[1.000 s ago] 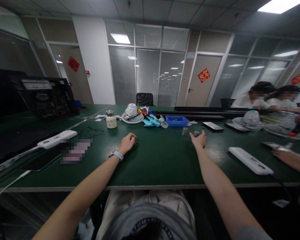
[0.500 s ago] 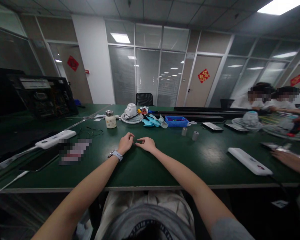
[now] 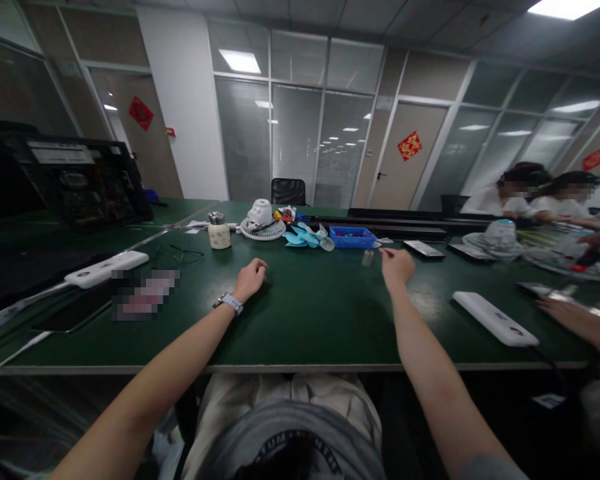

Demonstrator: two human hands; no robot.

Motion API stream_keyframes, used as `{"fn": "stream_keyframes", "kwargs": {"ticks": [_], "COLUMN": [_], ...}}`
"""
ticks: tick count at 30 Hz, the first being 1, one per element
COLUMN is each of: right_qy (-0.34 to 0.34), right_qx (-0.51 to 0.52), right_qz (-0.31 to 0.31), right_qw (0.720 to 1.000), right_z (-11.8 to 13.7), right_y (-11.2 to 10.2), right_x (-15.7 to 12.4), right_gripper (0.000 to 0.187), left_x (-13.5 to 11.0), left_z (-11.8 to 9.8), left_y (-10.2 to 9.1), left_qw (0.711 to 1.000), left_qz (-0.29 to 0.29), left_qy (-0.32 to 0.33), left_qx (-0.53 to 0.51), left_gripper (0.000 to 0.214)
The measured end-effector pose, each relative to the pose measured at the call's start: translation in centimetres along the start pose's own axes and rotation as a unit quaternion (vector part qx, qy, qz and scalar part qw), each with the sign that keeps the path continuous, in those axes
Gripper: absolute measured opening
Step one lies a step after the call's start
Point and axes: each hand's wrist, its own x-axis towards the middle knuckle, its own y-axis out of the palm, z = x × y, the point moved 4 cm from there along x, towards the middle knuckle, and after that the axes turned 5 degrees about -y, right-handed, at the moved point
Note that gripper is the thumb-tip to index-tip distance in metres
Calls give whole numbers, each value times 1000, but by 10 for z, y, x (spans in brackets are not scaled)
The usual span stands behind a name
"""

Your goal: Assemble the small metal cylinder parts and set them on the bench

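Right hand [image 3: 399, 268]: fingers curled loosely; cannot tell whether anything is held. Left hand [image 3: 250, 277]: fingers bent inward, contents likewise hidden; watch [image 3: 229, 303] at wrist. Small metal cylinder [image 3: 368, 258], one: upright on green bench [image 3: 310, 320], just beside the right hand's fingertips. Beyond: blue tray [image 3: 353, 239], pale-blue fan blades [image 3: 304, 236], white fan housing [image 3: 261, 213], patterned bottle [image 3: 219, 236].
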Motion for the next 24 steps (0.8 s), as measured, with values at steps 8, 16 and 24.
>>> {"fn": "stream_keyframes", "kwargs": {"ticks": [8,16,24], "right_qy": [66,88,94], "right_qx": [-72,-57,-88], "right_qz": [21,2,32], "right_qw": [995,995,991], "right_z": [-41,-49,-44], "right_y": [6,14,14], "right_x": [5,7,7], "right_gripper": [30,33,36], "left_x": [-2,-1,-2], "left_z": [-3,-2,-4], "left_y": [-1,1,1], "left_qw": [1000,1000,1000], "left_qz": [5,9,15], "left_qy": [1,10,11], "left_qx": [1,-1,3], "left_gripper": [24,24,25]}}
